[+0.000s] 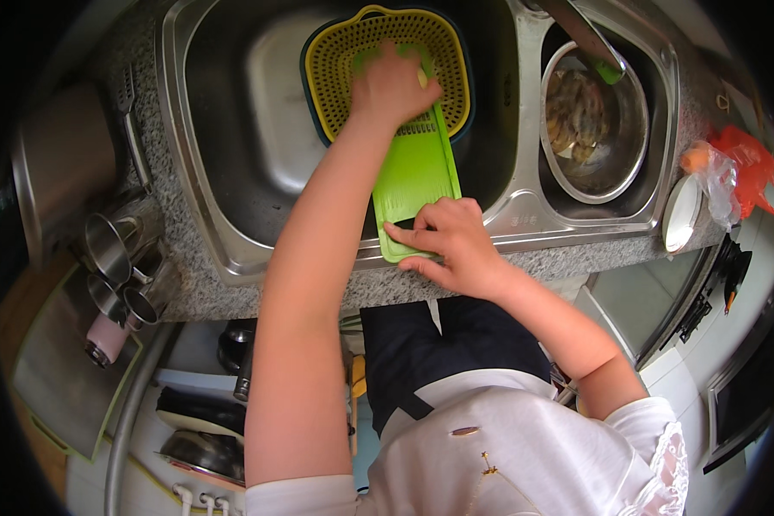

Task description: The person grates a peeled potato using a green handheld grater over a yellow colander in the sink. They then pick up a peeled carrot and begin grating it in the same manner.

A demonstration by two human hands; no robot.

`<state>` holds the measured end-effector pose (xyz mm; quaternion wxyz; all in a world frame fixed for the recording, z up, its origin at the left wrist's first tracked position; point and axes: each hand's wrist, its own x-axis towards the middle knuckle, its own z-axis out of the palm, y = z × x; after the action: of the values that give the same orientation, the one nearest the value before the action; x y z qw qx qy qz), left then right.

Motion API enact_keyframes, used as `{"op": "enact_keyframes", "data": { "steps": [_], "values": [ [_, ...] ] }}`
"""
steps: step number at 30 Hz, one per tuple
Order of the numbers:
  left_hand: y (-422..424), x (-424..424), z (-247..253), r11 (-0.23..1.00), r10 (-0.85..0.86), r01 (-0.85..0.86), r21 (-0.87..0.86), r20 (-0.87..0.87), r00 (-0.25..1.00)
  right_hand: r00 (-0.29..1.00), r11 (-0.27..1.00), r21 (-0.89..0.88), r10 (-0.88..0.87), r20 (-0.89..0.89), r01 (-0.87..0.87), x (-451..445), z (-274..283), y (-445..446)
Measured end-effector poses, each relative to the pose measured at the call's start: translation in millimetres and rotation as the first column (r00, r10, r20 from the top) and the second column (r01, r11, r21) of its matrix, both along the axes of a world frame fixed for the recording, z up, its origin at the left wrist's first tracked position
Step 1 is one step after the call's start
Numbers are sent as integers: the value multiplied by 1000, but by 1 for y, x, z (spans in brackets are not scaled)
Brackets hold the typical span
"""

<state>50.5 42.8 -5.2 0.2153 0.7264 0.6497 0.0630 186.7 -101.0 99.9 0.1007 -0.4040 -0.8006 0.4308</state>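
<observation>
A bright green flat grater [416, 171] slants from the sink's front rim into a yellow perforated colander [327, 71], which sits in a dark basin. My left hand [390, 87], blurred by motion, is over the grater's far part. A pale yellow piece of food [422, 78] shows between its thumb and fingers; most of it is hidden. My right hand [455, 245] grips the grater's near end, thumb on the body side and fingers by the handle opening.
The steel double sink [277, 109] holds a metal bowl [642, 122] of water with what look like shrimp [577, 116]. A faucet spout [587, 39] overhangs it. Steel cups [106, 248] and a slotted utensil [132, 129] lie left; a white dish [681, 213] and red plastic bag [758, 168] right.
</observation>
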Motion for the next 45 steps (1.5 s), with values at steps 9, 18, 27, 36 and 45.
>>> {"op": "enact_keyframes", "data": {
  "steps": [9,18,27,36,45],
  "values": [
    [32,-29,-16,974,194,-185,-131,57,979,999,1000,-16,-23,-43,22,2,0,-1],
    [7,-75,1,987,68,7,-163,451,890,997,1000,-16,-26,-72,25,3,-1,-2],
    [-9,-60,22,969,217,-134,-209,449,867,996,999,-13,-38,-79,37,3,-1,-2],
    [-73,-38,67,995,-36,63,-73,323,946,995,999,-2,-47,-86,47,6,-4,-4],
    [-19,-15,20,997,52,-53,55,18,998,996,999,-7,-33,-88,33,4,-2,-2]
  ]
}}
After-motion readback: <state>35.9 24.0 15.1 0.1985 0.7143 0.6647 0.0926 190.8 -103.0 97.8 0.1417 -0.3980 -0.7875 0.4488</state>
